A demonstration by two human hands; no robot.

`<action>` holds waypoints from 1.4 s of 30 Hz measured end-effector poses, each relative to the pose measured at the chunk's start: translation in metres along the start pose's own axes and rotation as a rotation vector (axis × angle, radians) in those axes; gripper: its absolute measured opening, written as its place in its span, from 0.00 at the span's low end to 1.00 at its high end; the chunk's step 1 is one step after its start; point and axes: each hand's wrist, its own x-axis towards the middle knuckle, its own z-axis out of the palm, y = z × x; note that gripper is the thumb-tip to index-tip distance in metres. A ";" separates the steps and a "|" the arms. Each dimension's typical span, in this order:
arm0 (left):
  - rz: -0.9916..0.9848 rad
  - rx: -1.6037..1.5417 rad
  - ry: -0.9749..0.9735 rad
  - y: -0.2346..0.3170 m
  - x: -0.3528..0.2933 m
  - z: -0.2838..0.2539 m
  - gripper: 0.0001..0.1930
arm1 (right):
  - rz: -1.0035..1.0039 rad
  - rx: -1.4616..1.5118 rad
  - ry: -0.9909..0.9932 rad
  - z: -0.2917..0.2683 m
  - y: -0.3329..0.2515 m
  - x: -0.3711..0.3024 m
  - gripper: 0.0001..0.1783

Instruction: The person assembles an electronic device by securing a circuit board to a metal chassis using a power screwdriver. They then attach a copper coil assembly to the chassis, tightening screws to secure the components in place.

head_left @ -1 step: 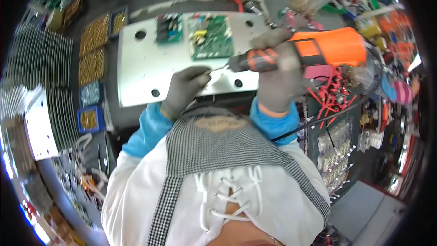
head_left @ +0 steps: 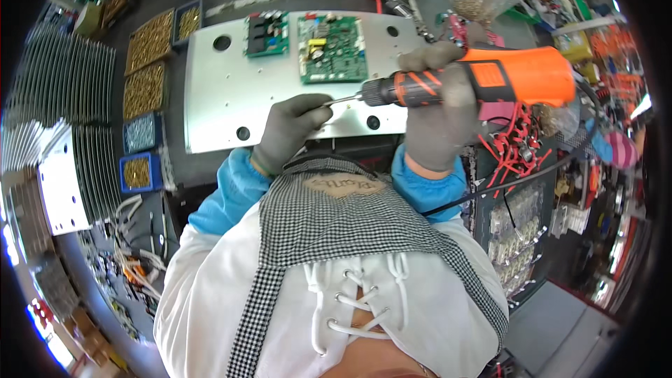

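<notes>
Red wires point(head_left: 516, 136) bunched right; clear bag point(head_left: 484, 0) upper right, contents perhaps metal; stacked panels point(head_left: 78, 87) left.

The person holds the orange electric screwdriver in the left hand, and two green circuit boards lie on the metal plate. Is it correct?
Not quite: the head view shows the right hand gripping the orange electric screwdriver, not the left hand, whose fingertips are at the bit. Two green circuit boards do lie on the metal plate.

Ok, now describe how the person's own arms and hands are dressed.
The left hand and right hand wear matching grey gloves. Above them come bright blue, wrinkled cuffs, then loose white sleeves. I can make out no markings on the gloves or cuffs.
</notes>
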 end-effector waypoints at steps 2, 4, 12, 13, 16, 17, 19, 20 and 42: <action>0.027 -0.042 -0.035 -0.010 0.003 -0.006 0.17 | -0.105 0.060 -0.022 -0.003 0.008 0.003 0.29; 0.004 -0.024 -0.022 -0.014 0.001 -0.008 0.18 | -0.066 0.055 -0.042 -0.004 0.010 0.002 0.34; 0.018 -0.011 0.009 -0.020 0.003 -0.010 0.18 | -0.057 0.015 -0.045 -0.004 0.015 0.000 0.35; 0.017 -0.005 0.013 -0.019 0.004 -0.009 0.18 | -0.066 0.019 -0.030 -0.004 0.016 0.000 0.35; 0.021 -0.003 0.024 -0.018 0.006 -0.008 0.17 | -0.080 0.023 0.003 -0.003 0.017 0.001 0.34; 0.025 -0.011 0.026 -0.018 0.006 -0.008 0.17 | -0.079 0.018 0.006 -0.003 0.017 0.001 0.34; 0.028 -0.021 0.030 -0.018 0.007 -0.008 0.17 | -0.066 0.003 0.021 -0.003 0.018 0.001 0.32; 0.025 -0.023 0.032 -0.018 0.007 -0.008 0.17 | -0.055 -0.008 0.032 -0.004 0.019 0.001 0.31; -0.215 -0.544 0.066 -0.020 0.022 -0.055 0.23 | -0.031 -0.225 -0.128 0.020 0.090 0.036 0.08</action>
